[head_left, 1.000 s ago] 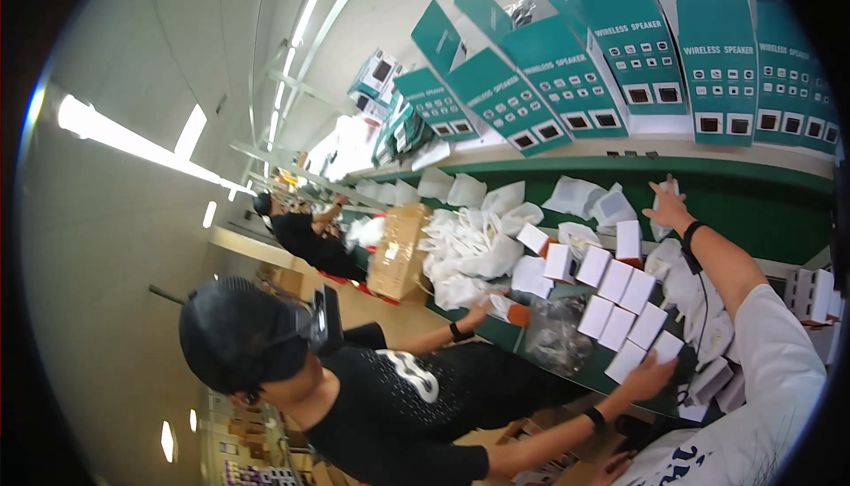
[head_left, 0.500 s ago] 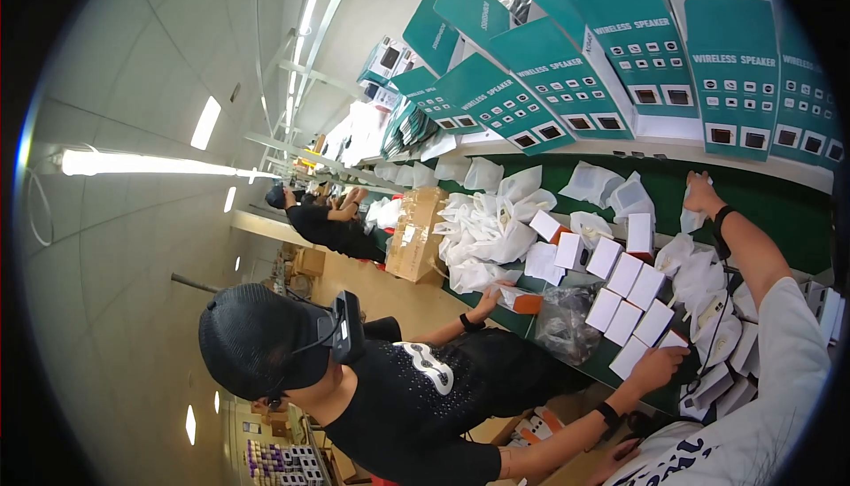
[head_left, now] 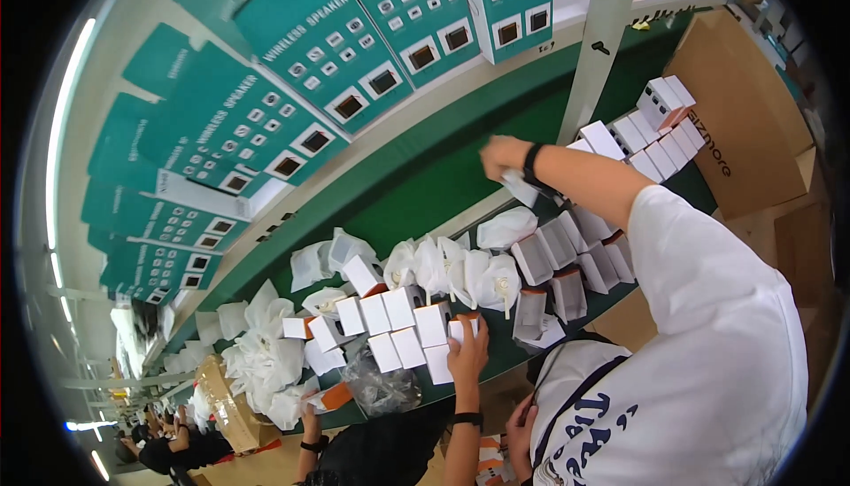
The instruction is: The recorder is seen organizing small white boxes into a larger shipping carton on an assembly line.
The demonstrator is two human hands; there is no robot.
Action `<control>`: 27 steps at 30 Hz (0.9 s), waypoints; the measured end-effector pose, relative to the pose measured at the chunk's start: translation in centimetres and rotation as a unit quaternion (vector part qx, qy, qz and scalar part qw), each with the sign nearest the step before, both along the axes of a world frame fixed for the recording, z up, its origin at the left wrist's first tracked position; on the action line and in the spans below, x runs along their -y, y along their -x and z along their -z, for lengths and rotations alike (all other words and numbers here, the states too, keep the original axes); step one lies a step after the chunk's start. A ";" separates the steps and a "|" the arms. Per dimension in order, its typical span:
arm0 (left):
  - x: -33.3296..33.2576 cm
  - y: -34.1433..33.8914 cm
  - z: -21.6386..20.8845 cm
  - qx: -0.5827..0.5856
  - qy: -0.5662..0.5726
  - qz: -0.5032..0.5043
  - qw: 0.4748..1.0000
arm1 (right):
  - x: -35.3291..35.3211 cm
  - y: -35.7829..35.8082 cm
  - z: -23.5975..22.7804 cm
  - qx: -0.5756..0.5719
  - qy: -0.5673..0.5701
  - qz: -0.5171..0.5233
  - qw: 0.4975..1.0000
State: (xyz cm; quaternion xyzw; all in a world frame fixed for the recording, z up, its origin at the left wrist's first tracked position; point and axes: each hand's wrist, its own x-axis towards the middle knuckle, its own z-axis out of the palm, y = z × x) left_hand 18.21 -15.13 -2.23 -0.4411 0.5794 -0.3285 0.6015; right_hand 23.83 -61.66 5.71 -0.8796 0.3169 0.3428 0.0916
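My right hand [head_left: 506,158], a black band on its wrist, reaches over the green tabletop. It is closed around a thin white bag [head_left: 521,189] and slightly blurred. Just nearer lie several white bagged items [head_left: 506,228] with pale cords and several open white boxes [head_left: 549,245], orange inside. Low in the picture, beside my white shirt, my left hand [head_left: 522,422] is partly hidden, its fingers curled; what they hold I cannot make out. On the left, a co-worker's hand [head_left: 467,349] touches a white box, and their other hand [head_left: 310,408] is at an orange-and-white box [head_left: 335,397].
Closed white boxes [head_left: 390,311] stand in rows beside a clear plastic bag [head_left: 381,384]. Teal speaker cartons [head_left: 305,39] line the shelf behind. A metal post [head_left: 598,57] rises at the back edge. To the right, stacked white boxes [head_left: 651,136] sit by a large brown carton [head_left: 753,114].
My view has swung right, bringing the post, stacked boxes and brown carton into sight. My right hand still holds the white bag. The co-worker's hands stay by the same boxes.
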 end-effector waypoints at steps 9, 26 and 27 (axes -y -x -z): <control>-9.5 12.8 0.9 0.711 -0.215 0.321 0.588 | 0.9 10.8 11.0 0.108 -0.028 -0.034 0.993; -12.2 21.1 -3.0 0.744 -0.391 0.495 0.222 | -16.5 -12.5 -3.0 0.361 -0.182 -0.150 0.902; -12.1 21.4 -2.8 0.741 -0.396 0.496 0.221 | -17.6 -15.7 -1.9 0.310 -0.190 -0.169 0.916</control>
